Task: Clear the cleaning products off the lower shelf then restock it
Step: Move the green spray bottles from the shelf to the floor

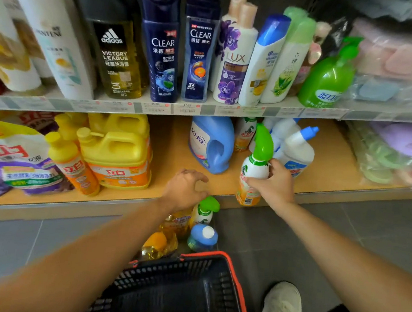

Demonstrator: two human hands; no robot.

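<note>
Right hand (276,185) gripped the green-topped spray bottle (255,165) round its white body, thumb in front, fingers wrapped behind; bottle leaned slightly left, its base at the front edge of the lower shelf (173,147); couldn't tell if the base rested on the board or was lifted. Left hand (185,186) was over the shelf's front edge, fingers loosely bent, holding nothing. On the shelf, a blue detergent jug (211,143) stood just left of the held bottle; white bottles with blue caps (298,149) stood just behind the right hand; yellow jugs (117,147) and a purple refill pouch (10,159) were further left. On the floor below the left hand: a second green-topped sprayer (206,211), a blue bottle with a white cap (203,237), yellow bottles (164,237); black basket with a red rim (229,263) nearest the camera; a pale shoe (283,311) to its right.
</note>
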